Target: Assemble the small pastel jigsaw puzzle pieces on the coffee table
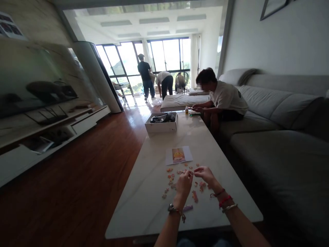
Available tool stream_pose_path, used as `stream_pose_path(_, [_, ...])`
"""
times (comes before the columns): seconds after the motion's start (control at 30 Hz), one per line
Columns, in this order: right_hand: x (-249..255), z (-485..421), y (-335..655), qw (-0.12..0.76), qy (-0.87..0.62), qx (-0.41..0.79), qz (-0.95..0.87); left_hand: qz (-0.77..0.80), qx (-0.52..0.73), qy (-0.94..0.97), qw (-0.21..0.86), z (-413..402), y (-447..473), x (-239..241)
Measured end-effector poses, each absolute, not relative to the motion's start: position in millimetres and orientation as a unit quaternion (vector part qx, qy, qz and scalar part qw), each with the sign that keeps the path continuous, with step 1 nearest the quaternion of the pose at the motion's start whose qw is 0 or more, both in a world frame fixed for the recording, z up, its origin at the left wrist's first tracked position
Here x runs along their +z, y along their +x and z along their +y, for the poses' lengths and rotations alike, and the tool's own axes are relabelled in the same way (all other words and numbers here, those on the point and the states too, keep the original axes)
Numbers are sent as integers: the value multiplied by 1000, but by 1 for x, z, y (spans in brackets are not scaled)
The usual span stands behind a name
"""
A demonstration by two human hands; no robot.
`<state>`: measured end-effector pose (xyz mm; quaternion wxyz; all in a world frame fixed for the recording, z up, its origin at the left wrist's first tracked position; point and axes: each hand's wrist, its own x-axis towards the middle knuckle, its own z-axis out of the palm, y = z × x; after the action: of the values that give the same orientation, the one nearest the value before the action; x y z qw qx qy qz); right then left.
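Note:
Several small pink and orange puzzle pieces [170, 177] lie scattered on a long white marble table [144, 202]. My left hand [184, 183] and my right hand [205, 174] meet above them, fingertips pinched together on a small piece between them. A printed picture sheet [179, 155] lies just beyond the pieces. A pale purple piece [188, 208] rests by my left wrist, which wears a watch. Red cords and a bangle ring my right wrist.
An open white box [161, 123] with dark contents stands farther up the table. A person in a white shirt [226, 99] sits on the grey sofa [277, 137] working at the table's far end. Two people stand by the windows. A TV unit [38, 113] lines the left wall.

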<state>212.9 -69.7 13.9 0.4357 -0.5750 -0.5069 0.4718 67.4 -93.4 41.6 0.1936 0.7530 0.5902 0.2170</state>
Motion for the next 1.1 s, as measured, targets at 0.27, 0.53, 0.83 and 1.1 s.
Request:
stream_pose_path(0.27, [25, -59, 206, 444, -578, 451, -515, 586, 233, 757, 174, -79, 64, 47])
stream_pose_path(0.53, [24, -39, 198, 456, -566, 484, -487, 598, 217, 754, 165, -60, 58, 56])
stream_pose_path(0.83, [15, -25, 199, 468, -558, 493, -476, 594, 218, 755, 174, -45, 58, 49])
stream_pose_path(1.1, [14, -35, 213, 464, -582, 469, -474, 585, 214, 759, 189, -45, 72, 35])
